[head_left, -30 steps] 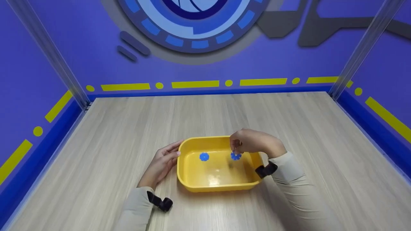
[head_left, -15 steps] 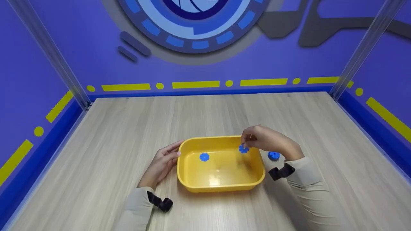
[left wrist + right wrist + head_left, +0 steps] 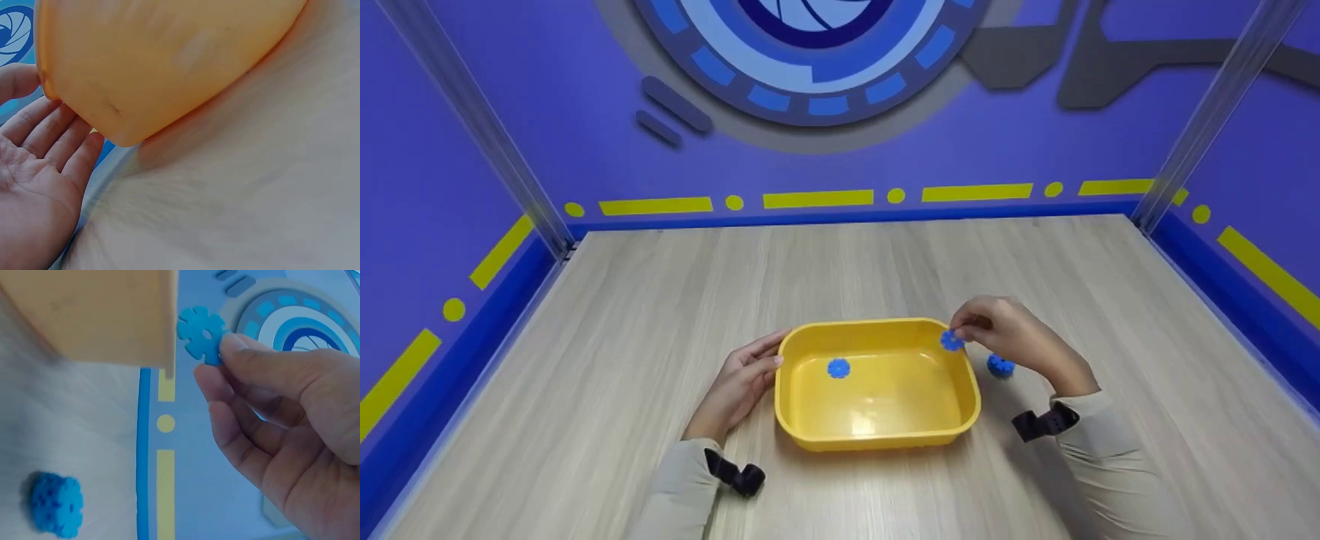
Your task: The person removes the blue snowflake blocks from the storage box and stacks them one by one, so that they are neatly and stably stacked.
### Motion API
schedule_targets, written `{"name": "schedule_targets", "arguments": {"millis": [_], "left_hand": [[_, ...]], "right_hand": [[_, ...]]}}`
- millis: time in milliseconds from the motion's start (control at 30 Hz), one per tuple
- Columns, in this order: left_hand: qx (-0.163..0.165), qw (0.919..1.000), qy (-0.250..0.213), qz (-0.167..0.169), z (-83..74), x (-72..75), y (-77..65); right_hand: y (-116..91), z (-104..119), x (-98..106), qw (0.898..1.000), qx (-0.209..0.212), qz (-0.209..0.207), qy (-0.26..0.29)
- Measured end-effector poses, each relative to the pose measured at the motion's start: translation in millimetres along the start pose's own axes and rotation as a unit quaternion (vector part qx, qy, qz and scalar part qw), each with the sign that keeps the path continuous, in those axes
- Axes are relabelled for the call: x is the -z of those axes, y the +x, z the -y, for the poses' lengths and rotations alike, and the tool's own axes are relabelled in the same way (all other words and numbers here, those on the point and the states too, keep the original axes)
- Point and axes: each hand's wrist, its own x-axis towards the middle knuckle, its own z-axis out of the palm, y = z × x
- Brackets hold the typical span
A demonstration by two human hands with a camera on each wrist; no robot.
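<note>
A yellow plastic tub (image 3: 877, 442) sits on the table, with one blue notched building disc (image 3: 838, 368) flat on its floor at the left. My left hand (image 3: 739, 386) lies along the tub's left side, fingers fairly straight against the outer wall and thumb tip at the rim, as the left wrist view (image 3: 50, 163) also shows. Between thumb and forefinger, my right hand (image 3: 1012, 334) pinches another blue notched disc (image 3: 201, 334) at the tub's back right rim. Its remaining fingers curl loosely below.
A short stack of blue notched discs (image 3: 1000, 365) stands on the wooden table (image 3: 697, 285) just right of the tub, under my right wrist. Purple-blue panels (image 3: 840, 165) with yellow marks enclose the back and sides.
My right hand has moved right and slightly back with its disc, from over the tub's interior to its rim, uncovering the stack on the table. My left hand and the tub stay put.
</note>
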Motion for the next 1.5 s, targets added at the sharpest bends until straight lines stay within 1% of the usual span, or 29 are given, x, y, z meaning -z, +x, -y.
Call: {"name": "schedule_targets", "arguments": {"millis": [133, 200, 367, 433, 600, 733, 900, 1033, 1267, 1367, 1500], "left_hand": [[0.000, 1.0000, -0.002, -0.001, -0.4, -0.4, -0.6], [0.000, 1.0000, -0.002, -0.001, -0.3, -0.1, -0.7], [0.000, 1.0000, 0.001, 0.002, 0.1, 0.8, -0.5], [0.002, 1.0000, 0.002, -0.001, -0.3, 0.7, -0.5], [0.005, 0.9999, 0.004, -0.016, -1.5, 0.2, -2.0], [0.006, 0.9997, 0.000, -0.022, -1.4, -0.2, -2.9], [0.005, 0.9999, -0.002, -0.016, -1.0, -1.0, -2.6], [0.004, 0.9999, -0.003, -0.011, -0.7, -1.3, -1.8], [-0.006, 1.0000, 0.004, 0.000, -0.2, 0.8, -1.2], [-0.009, 0.9999, 0.003, 0.003, 0.0, 0.9, -1.2], [-0.005, 1.0000, -0.002, 0.001, -0.2, 0.3, -1.5]], "right_hand": [[-8.2, -7.7, 1.2, 0.999, -0.023, -0.036, -0.005], [-11.7, -11.5, 1.6, 0.998, -0.037, -0.047, -0.003], [-19.5, -22.9, 1.1, 0.995, -0.073, -0.059, 0.015], [-22.1, -28.3, 0.7, 0.995, -0.080, -0.061, 0.018], [-26.2, -40.7, 1.2, 0.994, -0.093, -0.049, 0.014], [-28.6, -48.2, 3.4, 0.992, -0.119, -0.033, 0.012], [-32.8, -56.0, 5.2, 0.988, -0.150, -0.016, 0.018], [-35.0, -60.4, 4.7, 0.986, -0.164, -0.012, 0.019], [-36.2, -64.6, 5.7, 0.984, -0.177, -0.003, 0.028], [-36.9, -66.3, 5.7, 0.982, -0.185, 0.000, 0.023], [-37.0, -67.4, 4.7, 0.981, -0.190, 0.005, 0.022]]}}
